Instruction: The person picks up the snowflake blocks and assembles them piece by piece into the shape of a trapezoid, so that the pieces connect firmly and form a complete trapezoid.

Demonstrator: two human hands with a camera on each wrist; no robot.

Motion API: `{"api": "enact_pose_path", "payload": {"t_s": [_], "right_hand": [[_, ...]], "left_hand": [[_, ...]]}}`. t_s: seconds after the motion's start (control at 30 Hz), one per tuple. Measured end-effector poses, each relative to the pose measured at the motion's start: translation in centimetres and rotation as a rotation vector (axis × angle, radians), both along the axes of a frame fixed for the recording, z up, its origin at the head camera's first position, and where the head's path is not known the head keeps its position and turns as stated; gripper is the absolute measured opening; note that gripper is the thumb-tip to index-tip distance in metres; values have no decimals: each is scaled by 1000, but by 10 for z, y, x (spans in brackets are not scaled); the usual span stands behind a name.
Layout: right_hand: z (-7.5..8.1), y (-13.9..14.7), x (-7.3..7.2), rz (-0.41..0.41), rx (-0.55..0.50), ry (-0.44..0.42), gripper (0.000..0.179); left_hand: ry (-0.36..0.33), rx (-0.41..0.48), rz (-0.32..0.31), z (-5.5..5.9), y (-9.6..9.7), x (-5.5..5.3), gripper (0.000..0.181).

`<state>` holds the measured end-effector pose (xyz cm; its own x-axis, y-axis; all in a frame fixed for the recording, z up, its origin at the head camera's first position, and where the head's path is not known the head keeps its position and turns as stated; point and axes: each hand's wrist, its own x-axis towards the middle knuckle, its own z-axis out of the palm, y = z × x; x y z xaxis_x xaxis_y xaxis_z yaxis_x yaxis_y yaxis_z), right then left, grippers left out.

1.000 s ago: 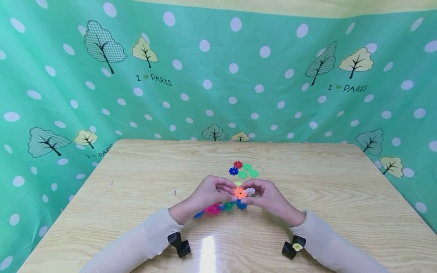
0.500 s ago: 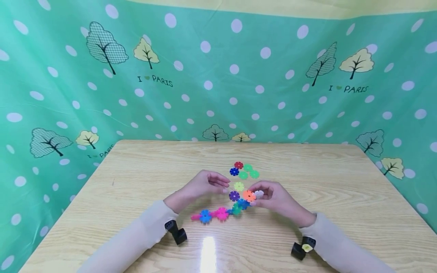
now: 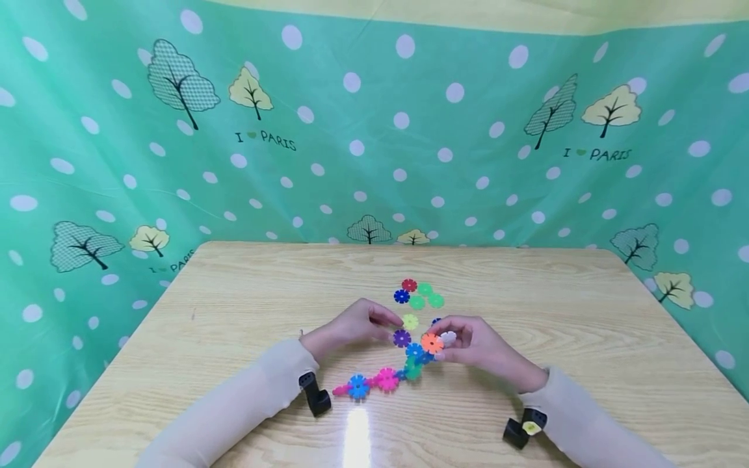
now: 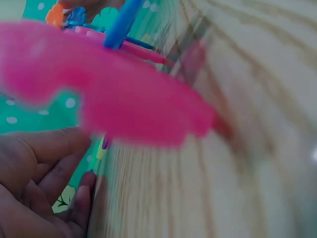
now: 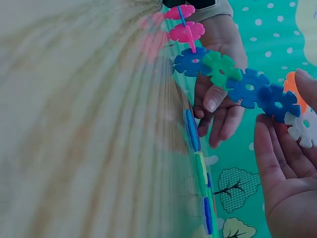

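My right hand point(image 3: 482, 344) grips one end of a chain of interlocking snowflake discs, by an orange disc point(image 3: 432, 343) and a white disc point(image 3: 448, 337). From there the chain runs down and left through blue and green discs to a pink disc point(image 3: 387, 379) and a light blue disc point(image 3: 358, 387). My left hand point(image 3: 363, 323) holds nothing, its fingers loosely bent beside a loose purple disc point(image 3: 402, 338) and a yellow disc point(image 3: 410, 322). Close to the left wrist camera, a blurred pink disc point(image 4: 133, 99) of the chain hides part of the view.
Farther back on the wooden table point(image 3: 263, 286) lie a red disc point(image 3: 409, 285), a dark blue disc point(image 3: 401, 296) and several green discs point(image 3: 417, 302). Another dark blue disc point(image 3: 436, 321) is partly hidden behind the right hand. A green dotted curtain point(image 3: 328, 130) hangs behind the table.
My left hand has let go of the chain, drawn left, then come back toward the purple and yellow discs. My right hand has carried the chain slightly right and toward me.
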<state>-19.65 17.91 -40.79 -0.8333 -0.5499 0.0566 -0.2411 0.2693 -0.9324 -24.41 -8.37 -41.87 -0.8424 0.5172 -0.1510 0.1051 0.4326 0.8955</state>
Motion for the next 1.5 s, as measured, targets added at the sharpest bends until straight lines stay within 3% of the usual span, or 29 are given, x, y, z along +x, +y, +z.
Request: {"api": "enact_pose_path", "payload": {"t_s": [0.2,0.33,1.07,1.3,1.5], "right_hand": [[-2,0,0,16,9,6,39],[-1,0,-1,17,12,13,36],[-2,0,-1,36,-12,42,34],[2,0,0,29,-9,23,35],[1,0,1,21,-3,27,35]], "left_hand": [[71,-42,-48,-2,5,3,29],[105,-51,-46,-3,5,2,28],[167,-88,-51,-5,7,4,28],[170,-96,-101,-4,7,4,31],[172,-127,-81,-4,7,3,32]]}}
